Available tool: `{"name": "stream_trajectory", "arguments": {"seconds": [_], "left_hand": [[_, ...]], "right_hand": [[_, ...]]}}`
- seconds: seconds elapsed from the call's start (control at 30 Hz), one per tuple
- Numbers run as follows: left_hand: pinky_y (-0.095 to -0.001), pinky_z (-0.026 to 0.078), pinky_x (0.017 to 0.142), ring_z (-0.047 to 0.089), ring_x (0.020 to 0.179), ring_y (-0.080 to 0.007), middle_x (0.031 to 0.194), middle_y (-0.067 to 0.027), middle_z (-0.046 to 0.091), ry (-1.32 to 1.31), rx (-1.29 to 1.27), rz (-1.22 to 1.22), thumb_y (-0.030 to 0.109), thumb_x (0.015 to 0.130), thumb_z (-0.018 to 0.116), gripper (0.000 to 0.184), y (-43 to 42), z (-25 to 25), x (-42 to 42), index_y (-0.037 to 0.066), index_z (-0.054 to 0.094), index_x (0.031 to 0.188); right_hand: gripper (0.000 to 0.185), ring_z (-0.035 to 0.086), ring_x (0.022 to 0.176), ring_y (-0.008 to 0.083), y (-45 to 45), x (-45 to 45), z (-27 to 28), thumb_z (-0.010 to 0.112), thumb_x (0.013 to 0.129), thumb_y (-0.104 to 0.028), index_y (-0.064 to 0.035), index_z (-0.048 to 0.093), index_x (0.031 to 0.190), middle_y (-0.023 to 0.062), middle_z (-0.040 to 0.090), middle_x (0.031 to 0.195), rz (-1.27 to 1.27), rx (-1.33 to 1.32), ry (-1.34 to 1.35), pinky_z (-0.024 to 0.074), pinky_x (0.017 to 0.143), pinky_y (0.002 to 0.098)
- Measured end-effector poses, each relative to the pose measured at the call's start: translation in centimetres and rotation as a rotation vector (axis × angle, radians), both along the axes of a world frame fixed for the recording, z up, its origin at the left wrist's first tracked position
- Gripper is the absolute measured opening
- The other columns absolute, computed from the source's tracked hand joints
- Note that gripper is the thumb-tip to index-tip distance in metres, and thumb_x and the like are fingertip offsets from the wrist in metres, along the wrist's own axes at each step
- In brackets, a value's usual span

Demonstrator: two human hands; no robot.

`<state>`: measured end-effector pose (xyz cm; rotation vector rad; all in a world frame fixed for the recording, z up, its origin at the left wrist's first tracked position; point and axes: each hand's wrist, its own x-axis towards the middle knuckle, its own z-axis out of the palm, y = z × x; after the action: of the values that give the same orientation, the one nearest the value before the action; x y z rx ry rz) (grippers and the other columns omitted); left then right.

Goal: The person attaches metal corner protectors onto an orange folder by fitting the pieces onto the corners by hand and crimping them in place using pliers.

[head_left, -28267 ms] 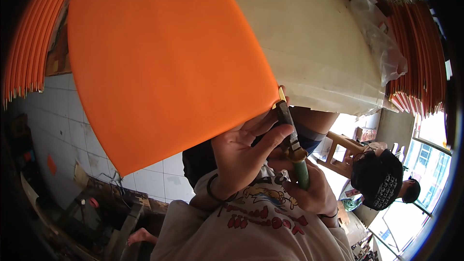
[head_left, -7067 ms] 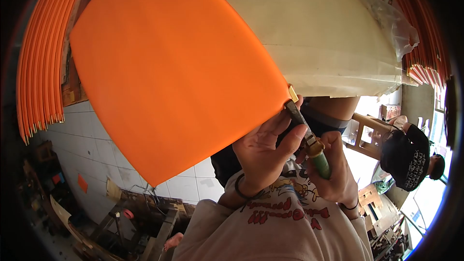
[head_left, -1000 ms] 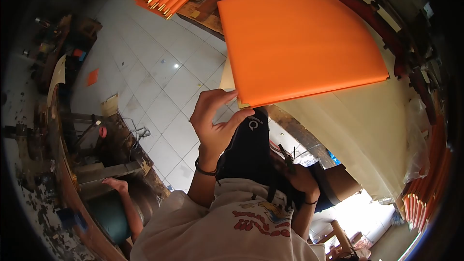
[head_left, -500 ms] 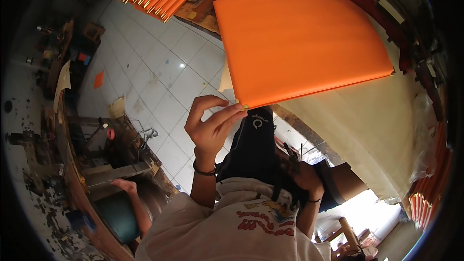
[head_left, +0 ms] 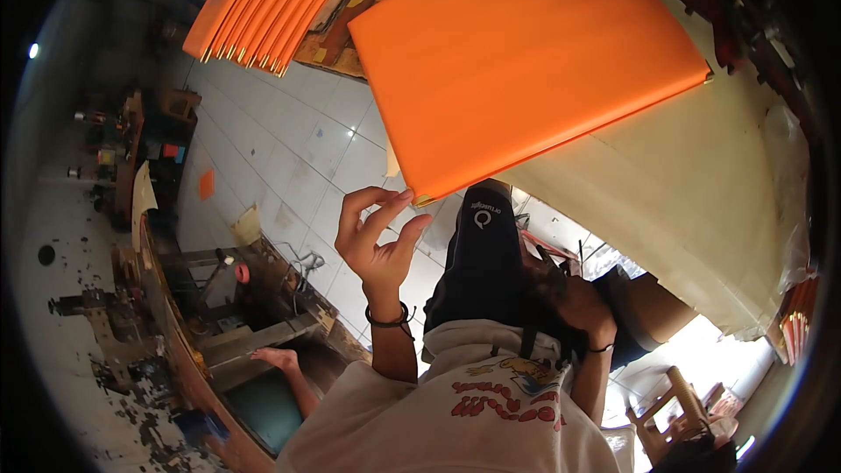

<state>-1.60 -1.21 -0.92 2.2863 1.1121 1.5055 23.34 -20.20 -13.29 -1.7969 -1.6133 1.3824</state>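
A large orange folder (head_left: 534, 70) with metal corner pieces lies on the pale sheet in front of me. My left hand (head_left: 377, 236) is by its near left corner, thumb and forefinger spread apart. The forefinger's tip is at the brass-coloured corner piece (head_left: 424, 201); whether it touches is hard to tell. Another metal corner piece (head_left: 709, 76) sits at the folder's right end. Down by my lap, my right hand (head_left: 578, 302) is closed around a dark, pliers-like tool (head_left: 547, 261), mostly hidden in shadow and by the fingers.
Several orange folders with metal corners form a stack (head_left: 272, 9) at the upper left. A pale sheet (head_left: 666, 201) covers the work surface. Another person's foot (head_left: 279, 357) shows at lower left, beside a wooden bench (head_left: 263, 346). A wooden stool (head_left: 679, 407) stands lower right.
My left thumb has come away from the folder's corner, which it was pinching with the forefinger. The view has shifted; my right hand stays low by my lap.
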Motion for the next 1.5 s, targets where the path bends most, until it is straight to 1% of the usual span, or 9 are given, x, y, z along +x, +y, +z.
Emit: {"name": "stream_trajectory", "arguments": {"seconds": [0.37, 0.4, 0.53, 0.73, 0.83, 1.03, 1.23, 1.37, 1.5], "left_hand": [[-0.0313, 0.049, 0.076, 0.061, 0.084, -0.0187, 0.097, -0.0103, 0.062, -0.063, -0.113, 0.087, 0.007, 0.084, 0.072, 0.022, -0.6, 0.2, 0.7, -0.004, 0.069, 0.103], [-0.0315, 0.05, 0.078, 0.061, 0.086, -0.0187, 0.098, -0.0107, 0.061, -0.096, -0.196, 0.177, 0.006, 0.084, 0.071, 0.018, -0.8, 0.1, 0.6, -0.005, 0.069, 0.098], [-0.0296, 0.051, 0.078, 0.063, 0.089, -0.0198, 0.096, -0.0104, 0.064, -0.071, -0.142, -0.041, 0.004, 0.069, 0.085, 0.033, 0.6, 1.1, 0.5, -0.001, 0.068, 0.097], [-0.0322, 0.049, 0.083, 0.062, 0.091, -0.0197, 0.099, -0.0095, 0.065, -0.148, -0.251, -0.055, -0.004, 0.057, 0.087, 0.045, 1.1, 0.6, -0.3, -0.001, 0.068, 0.097], [-0.0333, 0.048, 0.089, 0.06, 0.091, -0.0198, 0.097, -0.0099, 0.061, -0.146, -0.263, -0.001, -0.012, 0.057, 0.074, 0.046, 0.8, 1.6, 0.3, -0.004, 0.064, 0.101], [-0.0337, 0.048, 0.09, 0.059, 0.09, -0.019, 0.097, -0.0086, 0.062, -0.179, -0.33, -0.084, -0.012, 0.058, 0.074, 0.047, 1.3, 2.0, 0.2, -0.006, 0.065, 0.103], [-0.0306, 0.048, 0.081, 0.057, 0.084, -0.0173, 0.097, -0.0096, 0.064, -0.518, -0.489, -0.036, -0.013, 0.064, 0.08, 0.041, -0.6, 0.4, 1.7, -0.005, 0.069, 0.102], [-0.0283, 0.048, 0.078, 0.055, 0.082, -0.0135, 0.098, -0.0076, 0.061, -0.358, -0.384, -0.022, -0.012, 0.069, 0.079, 0.038, -1.4, 0.2, 1.8, -0.003, 0.068, 0.104], [-0.0259, 0.046, 0.078, 0.053, 0.08, -0.0108, 0.096, -0.0043, 0.058, -0.34, -0.441, -0.04, -0.014, 0.073, 0.074, 0.034, -1.1, 0.5, 2.0, -0.001, 0.062, 0.102]], "right_hand": [[0.027, 0.067, 0.075, 0.0424, -1.3, -0.6, -3.5, 0.057, 0.087, -0.017, 0.0019, 0.064, 0.105, 0.0275, 0.066, 0.081, -0.055, 0.036, -0.118, 0.054, 0.07, 0.0498], [0.027, 0.067, 0.075, 0.0428, -1.3, -0.4, -3.2, 0.057, 0.087, -0.018, 0.0028, 0.064, 0.103, 0.028, 0.066, 0.082, -0.071, 0.027, -0.111, 0.0541, 0.07, 0.0498], [0.027, 0.066, 0.076, 0.0436, -2.2, -0.8, -4.6, 0.058, 0.084, -0.018, 0.0065, 0.066, 0.092, 0.029, 0.066, 0.079, -0.147, 0.043, -0.162, 0.0542, 0.071, 0.0499], [0.027, 0.067, 0.08, 0.0423, -1.2, -0.5, -3.0, 0.059, 0.081, -0.016, 0.0086, 0.066, 0.09, 0.0304, 0.066, 0.081, -0.159, -0.107, -0.148, 0.0548, 0.073, 0.0498], [0.025, 0.068, 0.082, 0.0415, -1.1, -0.5, -2.9, 0.059, 0.079, -0.014, 0.0083, 0.067, 0.088, 0.0307, 0.066, 0.083, -0.163, -0.17, -0.155, 0.0554, 0.073, 0.0494], [0.025, 0.069, 0.077, 0.0411, -2.0, -0.9, -4.9, 0.06, 0.078, -0.014, 0.0083, 0.067, 0.087, 0.0283, 0.067, 0.079, -0.16, -0.083, -0.216, 0.0562, 0.07, 0.0491], [0.023, 0.069, 0.076, 0.0408, -2.0, -1.0, -5.5, 0.06, 0.077, -0.012, 0.0083, 0.067, 0.085, 0.028, 0.067, 0.078, -0.157, -0.018, -0.204, 0.0562, 0.069, 0.049], [0.028, 0.065, 0.081, 0.0418, -1.6, -0.5, -4.6, 0.059, 0.088, -0.022, -0.0157, 0.065, 0.115, 0.0227, 0.068, 0.088, -0.064, -0.155, -0.206, 0.0527, 0.07, 0.0512], [0.029, 0.066, 0.081, 0.0418, -2.0, -0.7, -5.9, 0.059, 0.088, -0.023, -0.0167, 0.066, 0.116, 0.0235, 0.068, 0.087, -0.047, -0.129, -0.23, 0.0529, 0.07, 0.0513]]}}
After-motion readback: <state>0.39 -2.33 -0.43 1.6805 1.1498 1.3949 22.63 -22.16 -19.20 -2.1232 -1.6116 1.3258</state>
